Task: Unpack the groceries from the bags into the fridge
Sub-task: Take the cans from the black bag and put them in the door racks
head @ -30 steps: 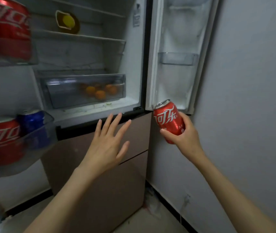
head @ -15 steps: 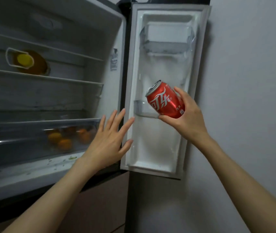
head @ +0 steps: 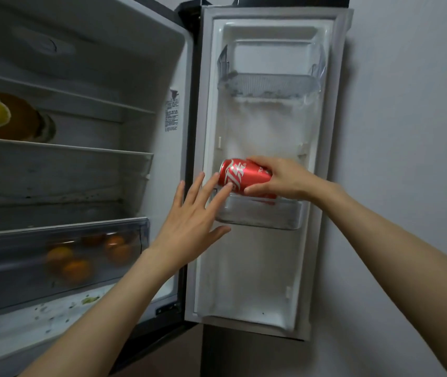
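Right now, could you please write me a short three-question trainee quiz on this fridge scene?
1. True or false: the red can is upright.
2. Which hand grips the can? A. left hand B. right hand
3. Fill in: the oranges lie in the clear ____ at the bottom of the fridge compartment.

Key:
1. False; it is tilted on its side above the lower door bin.
2. B; the left hand's fingers are spread, holding nothing.
3. Drawer.
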